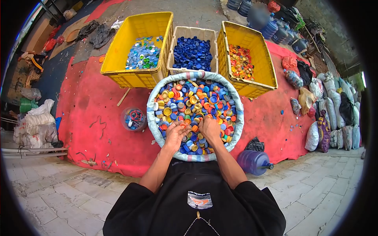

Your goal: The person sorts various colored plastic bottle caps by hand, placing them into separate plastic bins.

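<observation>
A round basket with a pale cloth-wrapped rim (pixel 151 114) stands in front of me, full of mixed bottle caps (pixel 193 100). My left hand (pixel 176 134) is over the near left part of the caps, palm partly up, fingers curled around an orange-red cap. Just right of it, my right hand (pixel 210 127) reaches down among the caps; its fingertips are partly hidden. Beyond the basket are a yellow crate (pixel 134 74) with light blue and green caps, a white crate (pixel 195 30) with dark blue caps, and another yellow crate (pixel 260 84) with orange, red and yellow caps.
A small clear tub (pixel 134 119) sits left of the basket on the red mat (pixel 88 126). A large blue water bottle (pixel 254 162) lies at the near right, beside a black bag (pixel 255 144). Filled sacks (pixel 312 136) line the right side; more bags (pixel 37 128) are at the left.
</observation>
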A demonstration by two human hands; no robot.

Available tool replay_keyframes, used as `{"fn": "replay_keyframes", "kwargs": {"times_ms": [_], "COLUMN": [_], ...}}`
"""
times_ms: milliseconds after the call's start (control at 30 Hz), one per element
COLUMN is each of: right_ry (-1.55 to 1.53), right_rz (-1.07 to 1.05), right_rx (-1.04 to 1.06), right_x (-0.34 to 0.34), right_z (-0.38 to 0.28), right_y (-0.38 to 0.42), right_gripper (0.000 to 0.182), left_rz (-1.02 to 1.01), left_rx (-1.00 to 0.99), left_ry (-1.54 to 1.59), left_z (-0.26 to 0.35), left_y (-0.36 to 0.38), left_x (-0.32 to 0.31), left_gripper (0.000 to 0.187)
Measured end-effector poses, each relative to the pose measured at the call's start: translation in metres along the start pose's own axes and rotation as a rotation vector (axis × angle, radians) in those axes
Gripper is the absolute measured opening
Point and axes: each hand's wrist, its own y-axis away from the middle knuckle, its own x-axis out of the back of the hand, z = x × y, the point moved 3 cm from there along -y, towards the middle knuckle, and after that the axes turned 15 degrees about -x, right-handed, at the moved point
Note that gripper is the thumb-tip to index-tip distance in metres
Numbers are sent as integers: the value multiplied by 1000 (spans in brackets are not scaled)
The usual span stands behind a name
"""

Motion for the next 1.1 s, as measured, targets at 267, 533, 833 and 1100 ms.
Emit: {"fn": "replay_keyframes", "kwargs": {"times_ms": [267,533,833,1100], "right_ry": [-303,-731,-1299,-2112], "right_rz": [-88,-410,-689,-748], "right_rx": [-162,-283,-481,-560], "right_x": [18,35,35,63], "right_z": [13,17,36,61], "right_y": [3,25,34,35], "right_gripper": [26,33,32,75], "left_rz": [-10,-166,-157,-217], "left_rx": [72,163,213,272], "left_ry": [16,65,30,54], "left_z": [-9,-10,-26,-36], "left_y": [-3,0,-3,-9], "left_x": [-6,-42,-47,-72], "left_gripper": [14,17,15,17]}}
